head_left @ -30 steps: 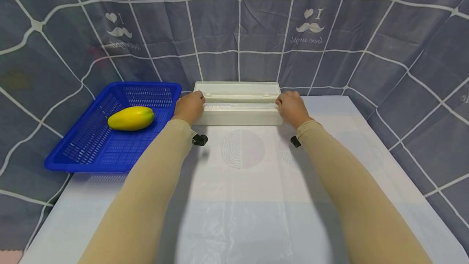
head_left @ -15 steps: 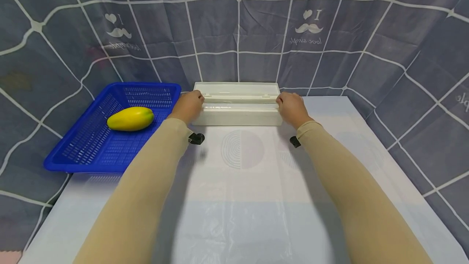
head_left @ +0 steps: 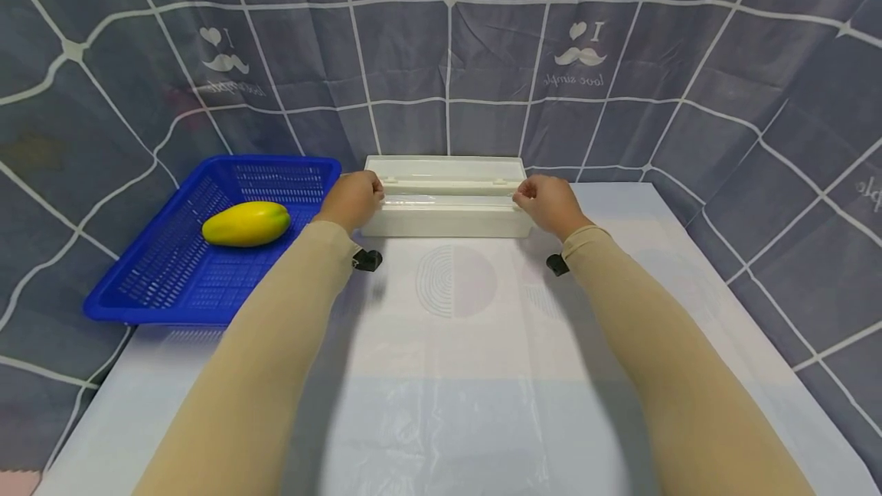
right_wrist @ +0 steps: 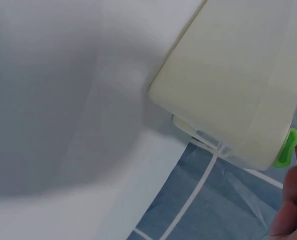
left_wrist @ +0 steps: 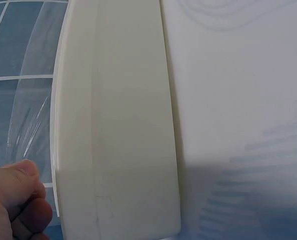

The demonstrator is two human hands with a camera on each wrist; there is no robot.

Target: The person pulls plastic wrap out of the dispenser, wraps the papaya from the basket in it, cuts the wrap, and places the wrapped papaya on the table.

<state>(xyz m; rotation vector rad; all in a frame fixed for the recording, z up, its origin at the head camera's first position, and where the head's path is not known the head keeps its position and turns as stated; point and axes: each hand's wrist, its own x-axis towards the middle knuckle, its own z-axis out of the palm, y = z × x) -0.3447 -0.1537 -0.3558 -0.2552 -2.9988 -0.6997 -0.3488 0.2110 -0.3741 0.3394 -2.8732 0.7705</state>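
Cream dispenser box (head_left: 446,197) sits at the table's (head_left: 689,274) far edge against the backdrop, just right of the blue basket (head_left: 172,266) holding the yellow fruit (head_left: 246,223). Your left hand (head_left: 353,200) grips the box's left end, your right hand (head_left: 547,203) its right end, fingers curled over the top edge. Looks light, rigid, smooth plastic, likely slippery. Hold at both ends; keep clear of the green tab (right_wrist: 287,148) and thin film (head_left: 448,203).

- We saw a staged recording corner rather than a lived-in room.
- A grey grid-patterned curtain (head_left: 448,60) walled it on three sides.
- A plastic-sheeted counter (head_left: 455,373) carried a blue basket (head_left: 172,266).
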